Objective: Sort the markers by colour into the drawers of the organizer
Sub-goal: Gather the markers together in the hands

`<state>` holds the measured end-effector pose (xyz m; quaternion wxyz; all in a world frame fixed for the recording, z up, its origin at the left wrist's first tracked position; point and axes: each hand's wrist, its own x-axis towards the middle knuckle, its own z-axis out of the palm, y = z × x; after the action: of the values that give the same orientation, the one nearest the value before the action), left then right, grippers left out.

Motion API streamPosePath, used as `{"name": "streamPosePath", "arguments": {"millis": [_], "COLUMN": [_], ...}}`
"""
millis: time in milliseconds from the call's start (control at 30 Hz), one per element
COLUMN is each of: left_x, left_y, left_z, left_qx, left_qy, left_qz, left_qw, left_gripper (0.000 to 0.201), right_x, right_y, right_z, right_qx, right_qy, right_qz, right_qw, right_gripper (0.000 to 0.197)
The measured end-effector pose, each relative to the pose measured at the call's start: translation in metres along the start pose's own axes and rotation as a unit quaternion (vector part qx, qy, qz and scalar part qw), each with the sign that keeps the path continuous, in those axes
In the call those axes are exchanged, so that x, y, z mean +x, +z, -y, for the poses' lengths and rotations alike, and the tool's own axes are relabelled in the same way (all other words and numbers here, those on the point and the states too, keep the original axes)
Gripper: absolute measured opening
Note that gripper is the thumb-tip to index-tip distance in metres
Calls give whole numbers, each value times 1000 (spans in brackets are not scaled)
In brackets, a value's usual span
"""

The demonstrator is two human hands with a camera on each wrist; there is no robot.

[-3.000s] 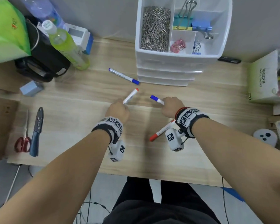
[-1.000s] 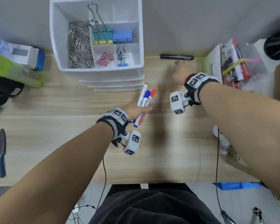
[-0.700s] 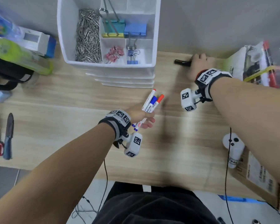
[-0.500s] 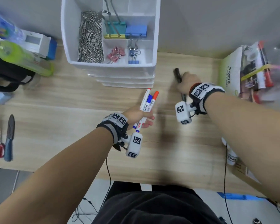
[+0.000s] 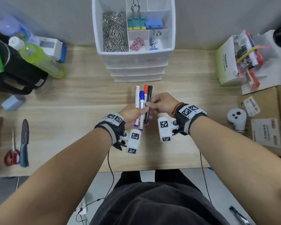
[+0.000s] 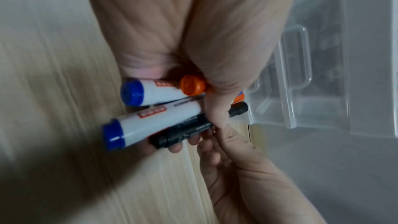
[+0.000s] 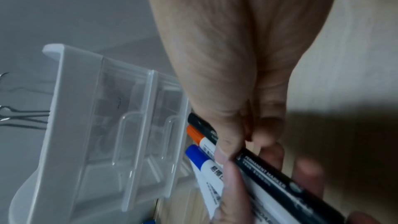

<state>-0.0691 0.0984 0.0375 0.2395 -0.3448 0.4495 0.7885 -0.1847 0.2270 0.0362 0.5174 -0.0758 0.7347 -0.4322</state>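
We see our left hand (image 5: 133,113) gripping four markers (image 5: 142,101) before the organizer (image 5: 136,69); right hand (image 5: 162,103) fingers (image 5: 150,103) pinch the black marker (image 5: 148,103); scissors (image 5: 10,155) lie far left on the tabletop (image 5: 71,119).

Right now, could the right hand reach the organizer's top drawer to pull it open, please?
Probably yes: the bare table between the right hand and the organizer leaves the way free, but its fingers pinch the black marker, so it must release that first.

Surface: light wooden table (image 5: 81,98)
12 o'clock: white organizer (image 5: 135,65)
10 o'clock: green bottle (image 5: 39,57), black bag (image 5: 18,73)
8 o'clock: scissors (image 5: 11,153), knife (image 5: 24,143)
2 o'clock: white box (image 5: 225,65)
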Motion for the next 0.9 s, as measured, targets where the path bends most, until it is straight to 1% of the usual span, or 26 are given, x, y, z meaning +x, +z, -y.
{"name": "streamPosePath", "arguments": {"millis": [67, 100, 167, 200, 233, 267, 300, 333, 400, 433, 500, 567, 700, 767, 900], "left_x": [-9, -14, -22, -24, -27, -29, -32, -35, -39, -40, -42, -43, -44, -43, -39], "left_y": [-11, -17, -27, -30, -35, -39, -43, -45, -50, -52, -56, -58, -56, -56, -52], "left_z": [6, 8, 12, 13, 15, 16, 16, 17, 17, 17, 19, 20, 18, 17, 14], "left_qx": [11, 22, 48, 66, 85, 104, 120, 132, 138, 139, 145, 155, 180, 191, 200], "left_qy": [4, 5, 5, 7, 9, 11, 14, 18, 20, 17, 10, 11, 7, -3, -12], "left_qz": [3, 0, -8, -10, -11, -11, -11, -7, 1, 3, -2, -10, -28, -22, -13], "left_qw": [1000, 1000, 999, 998, 996, 995, 993, 991, 990, 990, 989, 988, 983, 981, 980], "left_gripper": [19, 17, 16, 16, 15, 14, 15, 16, 19, 20, 24, 23, 23, 24, 17], "right_x": [-4, -6, -7, -7, -6, -5, -5, -4, -2, -1, 2, 5, 11, 13, 12], "right_y": [16, 24, 35, 39, 42, 44, 47, 49, 51, 50, 49, 46, 39, 34, 26], "right_z": [4, 7, 15, 19, 23, 26, 30, 34, 42, 44, 48, 49, 48, 47, 43], "right_qx": [-15, -11, 13, 28, 42, 48, 43, 27, -14, -36, -77, -92, -79, -79, -63], "right_qy": [1, 2, 2, 1, 2, 6, 7, 9, 4, -2, -10, -13, -27, -26, -40], "right_qz": [-4, -8, -31, -42, -46, -44, -32, -15, 25, 45, 83, 97, 40, 43, 42], "right_qw": [1000, 1000, 999, 999, 998, 998, 999, 999, 1000, 998, 994, 991, 996, 996, 996], "right_gripper": [13, 20, 56, 70, 79, 82, 78, 68, 39, 28, 18, 15, 17, 15, 12]}}
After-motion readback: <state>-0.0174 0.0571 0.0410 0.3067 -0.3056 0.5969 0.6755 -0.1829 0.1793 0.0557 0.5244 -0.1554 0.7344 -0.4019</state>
